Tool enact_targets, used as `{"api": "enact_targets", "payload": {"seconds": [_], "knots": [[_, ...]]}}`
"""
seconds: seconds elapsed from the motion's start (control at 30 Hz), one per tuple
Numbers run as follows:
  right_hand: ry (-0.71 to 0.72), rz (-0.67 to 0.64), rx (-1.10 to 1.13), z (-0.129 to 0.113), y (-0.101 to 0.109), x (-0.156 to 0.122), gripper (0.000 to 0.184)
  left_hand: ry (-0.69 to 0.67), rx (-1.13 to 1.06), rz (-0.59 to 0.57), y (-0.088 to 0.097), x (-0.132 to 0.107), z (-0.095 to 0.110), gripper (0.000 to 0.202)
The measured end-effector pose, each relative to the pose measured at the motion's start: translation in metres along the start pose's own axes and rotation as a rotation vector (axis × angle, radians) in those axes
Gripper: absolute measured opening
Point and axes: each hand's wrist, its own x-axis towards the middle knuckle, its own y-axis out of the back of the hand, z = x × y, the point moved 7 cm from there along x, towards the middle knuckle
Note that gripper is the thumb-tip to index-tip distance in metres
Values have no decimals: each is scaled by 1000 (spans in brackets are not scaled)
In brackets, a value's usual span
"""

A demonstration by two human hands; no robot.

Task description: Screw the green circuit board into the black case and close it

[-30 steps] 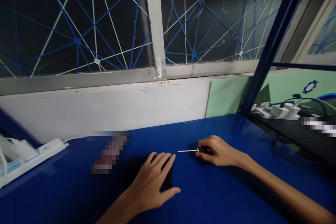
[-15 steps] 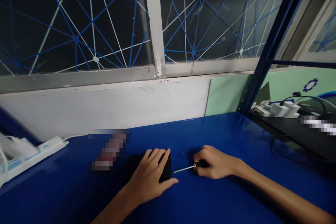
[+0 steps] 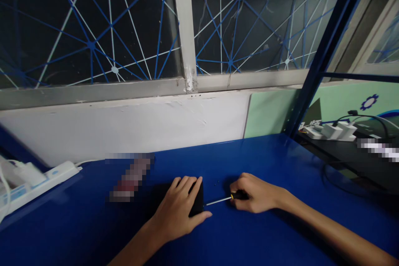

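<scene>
Black object (image 3: 197, 204) on desk (image 3: 249, 153), under left hand (image 3: 176, 208), fingers loosely spread, thumb apart. Screwdriver (image 3: 219, 200) lies rightward, long axis roughly crosswise, tip just beside object's right edge; contact unclear. Right hand (image 3: 254, 193) grips its handle.

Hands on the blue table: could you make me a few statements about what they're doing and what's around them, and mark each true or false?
1. The right hand grips a screwdriver. True.
2. The left hand is lifted high in the air, away from everything. False: it rests on a black object.
3. A few tiny dark specks lie on the blue table. True.
4. The screwdriver's tip points away from the left hand. False: it points towards the black object under that hand.
5. A white power strip lies at the left of the picture. True.
</scene>
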Motion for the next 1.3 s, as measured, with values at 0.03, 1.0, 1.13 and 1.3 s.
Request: {"api": "enact_targets", "payload": {"seconds": [0.03, 1.0, 1.13, 1.3], "knots": [[2, 0, 3, 0, 0, 0, 11, 1, -3, -7, 0, 0, 0, 69], [4, -12, 48, 2, 0, -1, 17, 18, -46, 13, 2, 0, 0, 69], [-10, -31, 95, 7, -1, -2, 27, 10, -131, -38, 5, -1, -4, 72], [-54, 15, 188, 12, -2, 1, 34, 1, -183, -99, 9, -4, -12, 69]]}}
